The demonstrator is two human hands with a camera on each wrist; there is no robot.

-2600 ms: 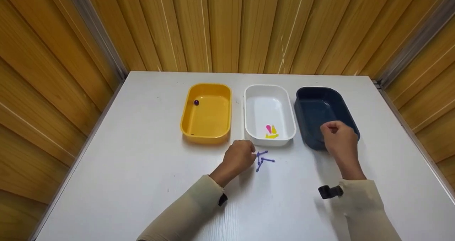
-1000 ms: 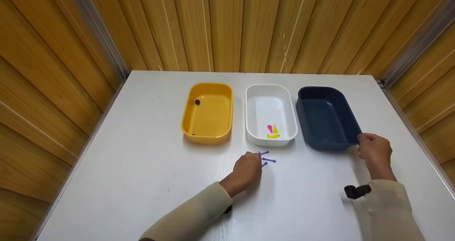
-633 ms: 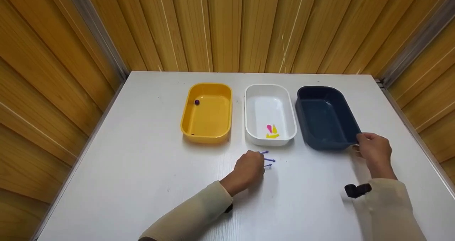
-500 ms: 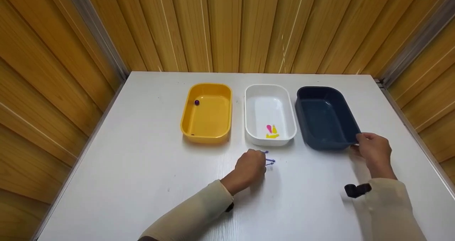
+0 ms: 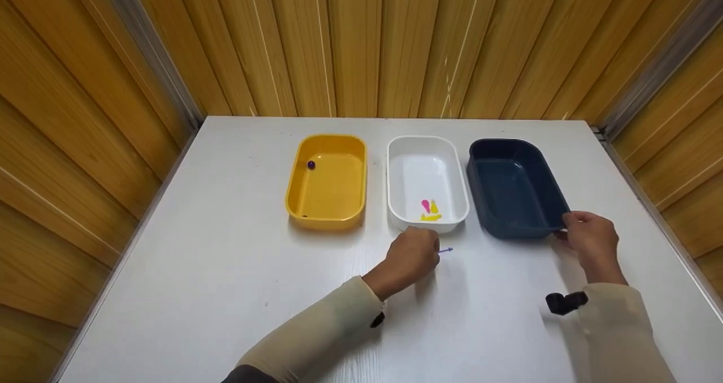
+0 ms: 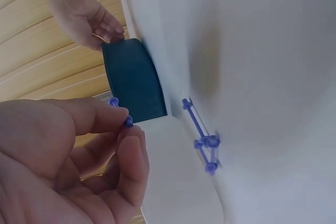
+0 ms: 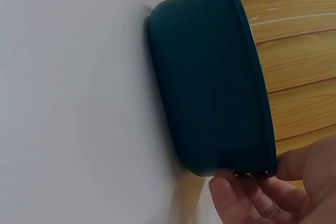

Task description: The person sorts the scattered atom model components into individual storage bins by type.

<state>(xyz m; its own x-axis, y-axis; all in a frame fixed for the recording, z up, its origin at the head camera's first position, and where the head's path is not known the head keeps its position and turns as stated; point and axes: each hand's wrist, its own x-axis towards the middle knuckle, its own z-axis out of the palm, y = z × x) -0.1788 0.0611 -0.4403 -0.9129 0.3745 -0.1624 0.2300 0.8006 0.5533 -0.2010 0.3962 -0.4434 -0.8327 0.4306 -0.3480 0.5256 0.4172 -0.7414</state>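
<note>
Thumb and forefinger of my left hand [image 5: 411, 254] pinch a small purple stick with knobbed ends [image 6: 128, 122], held just above the table in front of the white tray [image 5: 393, 205]. More purple sticks [image 6: 195, 119] lie on the table beyond that hand in the left wrist view; in the head view the hand hides them. My right hand [image 5: 594, 240] grips the near right corner of the dark blue tray [image 5: 517, 231], thumb at the rim and fingers against the outer wall, as the right wrist view shows.
The white tray holds a small pink piece [image 5: 425, 205] and yellow pieces [image 5: 431, 217]. To its left, the yellow tray [image 5: 327, 223] contains a dark purple bead [image 5: 311, 165]. Wood-patterned panels [image 5: 356, 44] stand behind the white table [image 5: 186, 247].
My right hand has gone from above the blue tray to its near right corner. My left hand reached among the purple sticks, picked one up, and moved slightly right and away from me.
</note>
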